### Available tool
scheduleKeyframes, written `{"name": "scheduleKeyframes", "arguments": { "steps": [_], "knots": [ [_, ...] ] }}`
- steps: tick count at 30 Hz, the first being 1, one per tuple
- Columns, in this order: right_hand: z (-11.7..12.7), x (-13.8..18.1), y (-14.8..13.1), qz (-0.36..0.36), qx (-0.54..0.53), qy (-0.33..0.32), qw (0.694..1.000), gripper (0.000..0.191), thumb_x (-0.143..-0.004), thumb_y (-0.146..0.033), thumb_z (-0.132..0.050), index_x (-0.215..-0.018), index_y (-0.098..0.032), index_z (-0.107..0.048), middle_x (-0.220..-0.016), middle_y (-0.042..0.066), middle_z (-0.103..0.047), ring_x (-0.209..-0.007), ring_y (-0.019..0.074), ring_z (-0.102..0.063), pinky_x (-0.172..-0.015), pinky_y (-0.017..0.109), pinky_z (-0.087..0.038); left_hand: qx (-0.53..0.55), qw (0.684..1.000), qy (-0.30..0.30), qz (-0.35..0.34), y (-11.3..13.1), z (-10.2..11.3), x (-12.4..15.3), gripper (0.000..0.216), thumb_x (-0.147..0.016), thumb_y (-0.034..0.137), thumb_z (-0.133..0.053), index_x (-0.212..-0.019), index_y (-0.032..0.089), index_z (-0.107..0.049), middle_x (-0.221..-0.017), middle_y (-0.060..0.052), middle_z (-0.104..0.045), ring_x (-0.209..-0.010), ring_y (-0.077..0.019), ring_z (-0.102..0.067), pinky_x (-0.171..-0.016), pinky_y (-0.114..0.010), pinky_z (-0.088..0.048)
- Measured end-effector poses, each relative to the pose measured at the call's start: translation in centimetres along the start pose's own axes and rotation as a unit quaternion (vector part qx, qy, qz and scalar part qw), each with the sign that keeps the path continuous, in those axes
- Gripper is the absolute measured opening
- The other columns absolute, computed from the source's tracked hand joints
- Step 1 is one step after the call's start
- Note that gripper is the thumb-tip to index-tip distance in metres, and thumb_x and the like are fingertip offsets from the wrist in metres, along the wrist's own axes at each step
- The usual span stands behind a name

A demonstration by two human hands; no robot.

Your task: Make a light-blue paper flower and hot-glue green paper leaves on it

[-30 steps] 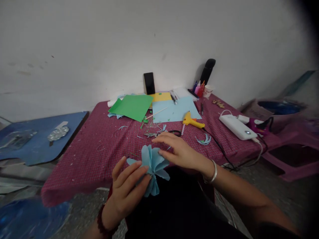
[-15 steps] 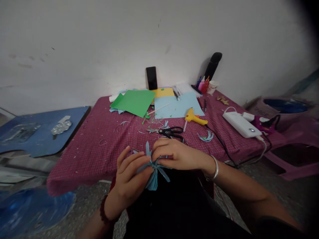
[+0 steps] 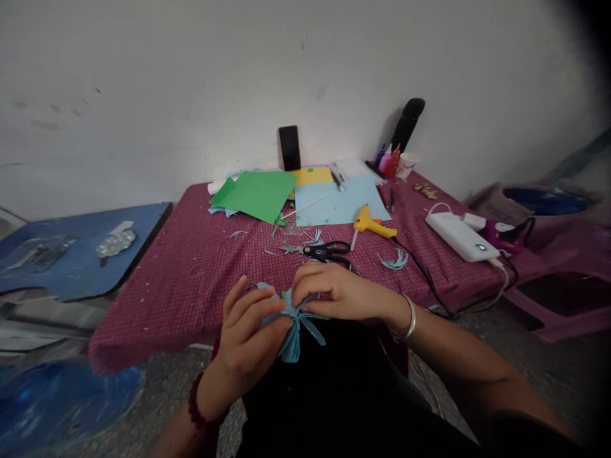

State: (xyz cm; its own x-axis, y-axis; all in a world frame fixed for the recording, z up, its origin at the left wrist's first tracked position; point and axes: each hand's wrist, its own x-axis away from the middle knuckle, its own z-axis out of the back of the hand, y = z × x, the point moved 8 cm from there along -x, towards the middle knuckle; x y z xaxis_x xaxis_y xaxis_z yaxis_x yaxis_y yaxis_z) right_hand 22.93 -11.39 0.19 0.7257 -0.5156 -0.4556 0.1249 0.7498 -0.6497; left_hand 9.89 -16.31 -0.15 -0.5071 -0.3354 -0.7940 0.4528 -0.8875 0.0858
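Between my hands, over the table's front edge, is a light blue paper flower (image 3: pixel 291 344) with strip-like petals fanning out. My left hand (image 3: pixel 249 334) pinches its left side between thumb and fingers. From the right, my right hand (image 3: pixel 337 291) grips the flower near its centre with bent fingers, which hide part of it. Just beyond my hands lie black-handled scissors (image 3: pixel 329 250), their blades pointing left. A yellow glue gun (image 3: pixel 375 226) rests behind them to the right, its cord trailing toward the front edge.
A checked red cloth covers the table (image 3: pixel 167 280). Green paper (image 3: pixel 261 193), light blue paper (image 3: pixel 344 205) and a propped phone (image 3: pixel 289 147) are at the back. On the right are a white power bank (image 3: pixel 461 236) and fringed paper scraps (image 3: pixel 395 259). A blue board (image 3: pixel 76 245) stands left.
Upper petals of the flower have shifted; the strip that stood upright between my hands now lies lower and wider. Both hands keep their hold, with only small finger movements.
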Motion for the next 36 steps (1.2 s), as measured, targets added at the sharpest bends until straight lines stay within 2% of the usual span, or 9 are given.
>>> {"name": "scheduleKeyframes", "arguments": {
  "steps": [7,11,22,25,28,30,32,36],
  "knots": [
    [-0.2,-0.1,-0.3,0.015,0.010,-0.009,1.000,0.010,-0.094,-0.020,-0.058,-0.091,-0.016,-0.067,-0.091,0.005,-0.065,-0.089,0.0149,-0.060,-0.084,0.031,-0.048,0.000,1.000,-0.003,0.014,-0.2,0.1,-0.4,0.017,-0.082,0.007,-0.066,-0.090,0.022,-0.067,-0.097,-0.002,-0.070,-0.107,-0.0210,-0.062,-0.111,-0.055,-0.037],
    [-0.3,-0.1,-0.5,0.022,0.018,-0.006,1.000,0.011,-0.095,-0.023,-0.057,-0.090,-0.016,-0.065,-0.090,0.005,-0.065,-0.090,0.0155,-0.060,-0.083,0.032,-0.048,0.034,0.998,-0.004,0.045,-0.6,0.3,-0.8,0.013,-0.083,0.011,-0.067,-0.087,0.023,-0.066,-0.094,0.000,-0.070,-0.105,-0.0200,-0.063,-0.110,-0.053,-0.041],
    [-0.3,-0.3,-0.8,0.029,-0.002,0.021,0.999,0.009,-0.094,-0.020,-0.058,-0.087,-0.016,-0.064,-0.086,0.005,-0.065,-0.086,0.0153,-0.060,-0.081,0.031,-0.048,0.059,0.996,0.004,0.061,-0.7,0.5,-0.9,0.015,-0.081,0.007,-0.068,-0.086,0.021,-0.065,-0.095,-0.002,-0.068,-0.104,-0.0208,-0.063,-0.109,-0.054,-0.041],
    [0.5,0.2,-0.6,0.009,0.004,0.062,0.998,0.007,-0.092,-0.021,-0.062,-0.098,-0.017,-0.064,-0.095,0.006,-0.066,-0.094,0.0167,-0.060,-0.088,0.034,-0.048,0.044,0.997,0.008,0.062,-0.6,0.7,-0.9,0.016,-0.081,0.008,-0.068,-0.088,0.022,-0.065,-0.095,-0.001,-0.068,-0.104,-0.0208,-0.063,-0.109,-0.055,-0.041],
    [2.2,1.6,-0.5,-0.013,0.004,0.161,0.987,0.021,-0.091,-0.022,-0.063,-0.112,-0.020,-0.061,-0.109,0.008,-0.064,-0.107,0.0192,-0.058,-0.095,0.039,-0.046,0.031,0.998,0.009,0.062,-0.7,1.0,-0.9,0.016,-0.082,0.008,-0.068,-0.088,0.022,-0.065,-0.096,-0.001,-0.068,-0.104,-0.0206,-0.063,-0.109,-0.055,-0.041],
    [3.0,2.7,-0.7,-0.017,0.001,0.209,0.978,0.018,-0.091,-0.019,-0.062,-0.109,-0.021,-0.061,-0.105,0.007,-0.063,-0.103,0.0186,-0.058,-0.092,0.038,-0.047,0.027,0.998,0.013,0.063,-0.8,1.2,-1.0,0.016,-0.081,0.008,-0.068,-0.088,0.022,-0.065,-0.096,-0.001,-0.068,-0.104,-0.0206,-0.063,-0.109,-0.055,-0.040],
    [2.8,3.2,-1.1,-0.021,0.012,0.201,0.979,0.013,-0.090,-0.017,-0.061,-0.103,-0.020,-0.062,-0.099,0.005,-0.062,-0.096,0.0175,-0.059,-0.087,0.036,-0.048,0.025,0.997,0.015,0.066,-0.9,1.4,-0.9,0.016,-0.081,0.008,-0.069,-0.088,0.022,-0.066,-0.096,-0.001,-0.068,-0.104,-0.0207,-0.063,-0.109,-0.055,-0.040],
    [1.6,2.8,-1.6,-0.043,0.046,0.131,0.989,0.015,-0.089,-0.014,-0.061,-0.102,-0.020,-0.062,-0.097,0.005,-0.062,-0.094,0.0176,-0.058,-0.085,0.034,-0.047,0.025,0.997,0.013,0.068,-0.8,1.3,-1.0,0.016,-0.081,0.008,-0.068,-0.088,0.023,-0.066,-0.096,-0.001,-0.068,-0.104,-0.0207,-0.063,-0.110,-0.054,-0.040]
  ]
}}
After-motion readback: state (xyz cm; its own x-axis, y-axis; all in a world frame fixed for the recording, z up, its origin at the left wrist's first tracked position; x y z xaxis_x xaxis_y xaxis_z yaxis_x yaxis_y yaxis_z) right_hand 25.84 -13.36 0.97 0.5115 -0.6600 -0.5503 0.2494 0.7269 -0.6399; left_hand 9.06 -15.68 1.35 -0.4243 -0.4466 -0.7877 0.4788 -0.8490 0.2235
